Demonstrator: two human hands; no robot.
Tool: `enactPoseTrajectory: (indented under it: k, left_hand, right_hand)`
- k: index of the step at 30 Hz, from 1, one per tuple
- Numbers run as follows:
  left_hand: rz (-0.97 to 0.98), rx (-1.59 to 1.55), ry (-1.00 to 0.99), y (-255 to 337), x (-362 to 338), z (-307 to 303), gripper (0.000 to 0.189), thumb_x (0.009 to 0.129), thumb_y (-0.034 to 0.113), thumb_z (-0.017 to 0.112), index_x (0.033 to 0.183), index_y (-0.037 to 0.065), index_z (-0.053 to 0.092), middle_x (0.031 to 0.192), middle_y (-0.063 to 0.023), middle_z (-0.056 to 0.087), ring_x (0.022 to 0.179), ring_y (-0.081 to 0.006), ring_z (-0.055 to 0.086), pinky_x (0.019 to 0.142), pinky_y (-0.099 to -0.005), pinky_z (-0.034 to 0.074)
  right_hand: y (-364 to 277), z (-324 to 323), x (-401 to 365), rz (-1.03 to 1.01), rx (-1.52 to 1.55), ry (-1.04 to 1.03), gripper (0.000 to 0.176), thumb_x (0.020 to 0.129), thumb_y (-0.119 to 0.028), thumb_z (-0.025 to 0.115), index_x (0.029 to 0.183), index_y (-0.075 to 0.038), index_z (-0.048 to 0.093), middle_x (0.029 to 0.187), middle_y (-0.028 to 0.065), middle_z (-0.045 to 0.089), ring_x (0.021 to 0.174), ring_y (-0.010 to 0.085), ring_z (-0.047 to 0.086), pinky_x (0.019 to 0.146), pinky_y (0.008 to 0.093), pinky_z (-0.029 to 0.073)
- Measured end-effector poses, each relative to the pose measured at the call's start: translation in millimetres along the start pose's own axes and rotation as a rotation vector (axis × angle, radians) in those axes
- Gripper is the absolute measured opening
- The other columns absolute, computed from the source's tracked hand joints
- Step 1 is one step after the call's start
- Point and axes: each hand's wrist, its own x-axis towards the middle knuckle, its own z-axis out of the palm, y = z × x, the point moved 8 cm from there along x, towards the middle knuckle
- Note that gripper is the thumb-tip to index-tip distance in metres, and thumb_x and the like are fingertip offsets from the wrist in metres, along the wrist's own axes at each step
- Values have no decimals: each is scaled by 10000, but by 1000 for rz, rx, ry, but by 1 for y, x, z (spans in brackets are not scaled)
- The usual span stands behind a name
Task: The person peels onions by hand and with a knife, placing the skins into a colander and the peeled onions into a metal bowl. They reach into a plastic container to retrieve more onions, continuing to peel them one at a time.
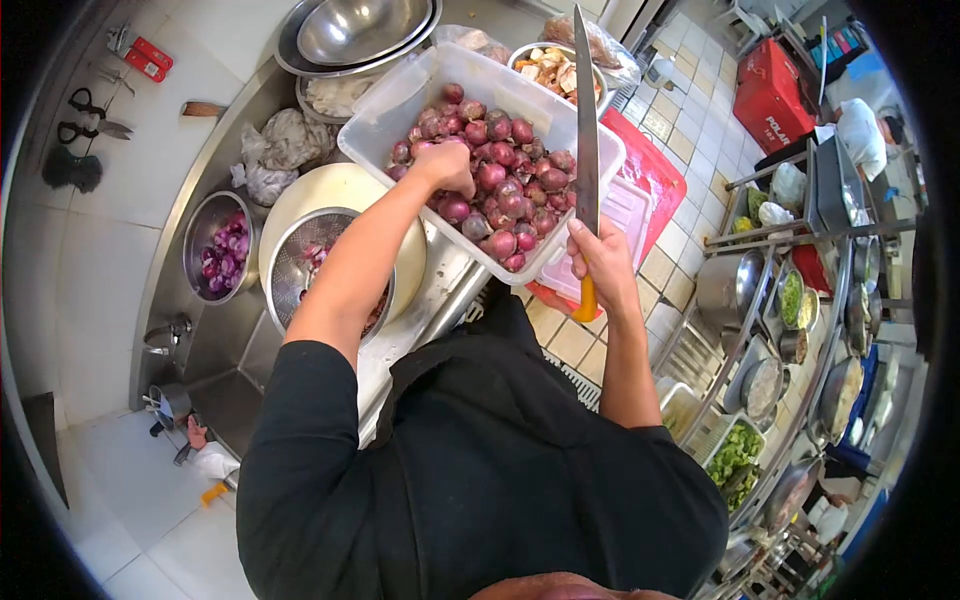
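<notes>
My left hand is curled downward among the red onions in a translucent plastic bin; what its fingers hold, if anything, is hidden. A large knife is gripped in my right hand beside the bin's right wall, its long blade pointing up and away and its yellow handle end showing below the hand. Under my left forearm sits a metal colander with some purple onion pieces, on a round cream-coloured board. Left of it, a steel bowl holds peeled purple onions.
Stacked steel bowls stand at the far left of the bin. A bowl of peelings or cut pieces is behind it. The sink and tap lie to the left. Red and pink trays are at right, near a rack with pans.
</notes>
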Motion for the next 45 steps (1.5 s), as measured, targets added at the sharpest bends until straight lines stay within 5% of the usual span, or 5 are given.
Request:
enactPoseTrajectory:
  k: [5, 14, 22, 29, 45]
  left_hand:
    - [140, -1201, -107, -27, -23, -18, 453, 867, 258, 701, 1253, 30, 635, 1164, -77, 683, 1019, -202, 656, 828, -362, 543]
    - [271, -2590, 34, -2, -118, 18, 370, 1009, 348, 533, 1224, 48, 554, 1120, -111, 657, 1021, -311, 658, 786, -458, 586]
    - [83, -2446, 682, -64, -274, 48, 395, 1018, 159, 479, 1358, -43, 467, 1208, -127, 602, 1151, -264, 586, 1065, -502, 441]
    - [-250, -1974, 1006, -119, -336, 74, 493, 948, 10, 579, 1419, 23, 432, 1206, -95, 606, 1050, -232, 651, 957, -399, 544]
    - [-221, -1963, 1264, -126, -355, 92, 394, 910, 8, 632, 1279, -76, 522, 1070, -123, 676, 976, -200, 670, 886, -321, 530]
  right_hand:
    - [0, 5, -3, 5, -10, 13, 169, 973, -232, 619, 913, -76, 590, 690, -9, 549, 476, 55, 456, 438, 216, 370]
    - [-13, 91, -16, -26, -47, -206, 317, 951, -190, 637, 1246, -71, 628, 717, -31, 579, 508, 21, 472, 447, 190, 365]
    - [20, 202, -31, -106, -316, -519, 532, 941, -233, 652, 1377, 35, 509, 1324, 198, 605, 1271, 235, 530, 1079, 335, 375]
    - [42, 268, -49, -294, -533, -653, 602, 921, -408, 661, 1366, -21, 541, 1252, 235, 633, 1189, 300, 609, 1001, 367, 449]
    - [50, 284, -77, -382, -728, -600, 576, 973, -505, 508, 1339, -65, 573, 1045, 299, 657, 1033, 452, 620, 872, 479, 488]
